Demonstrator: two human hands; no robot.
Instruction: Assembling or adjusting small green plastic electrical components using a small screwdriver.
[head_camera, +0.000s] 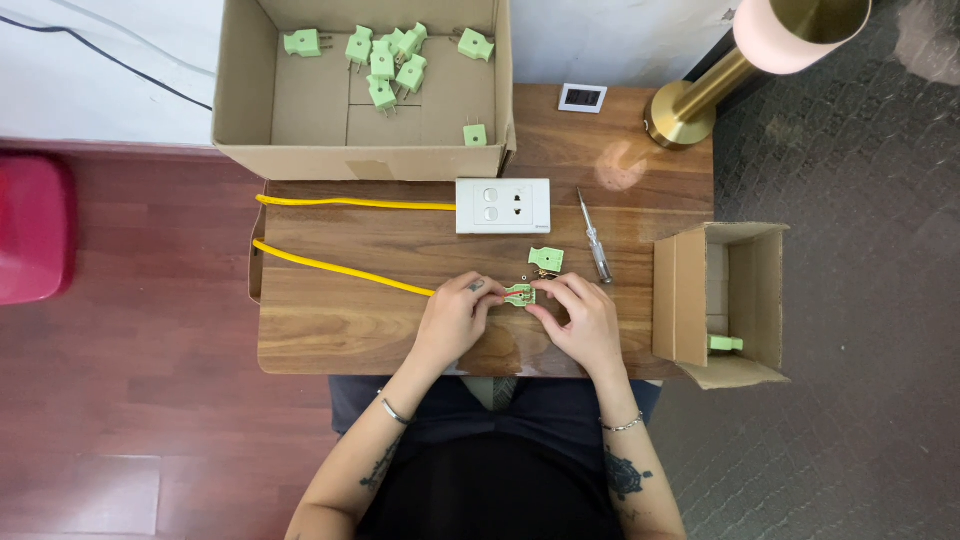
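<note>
My left hand (455, 318) and my right hand (583, 320) meet at the middle of a small wooden table (330, 330). Between their fingertips they hold an opened light green plug half (519, 294). A yellow cable (340, 268) runs from the table's left edge into this plug. The plug's green cover (546, 259) lies just above my right hand. A slim screwdriver (594, 238) with a clear handle rests to the right of the cover. A white wall socket plate (503, 205) sits behind them, with the cable's other run reaching it.
A large open cardboard box (240, 90) at the back holds several green plugs (385, 60). A smaller open box (745, 300) at the table's right edge holds one green plug (726, 343). A brass lamp base (680, 115) and a small white switch plate (582, 97) stand at the back right.
</note>
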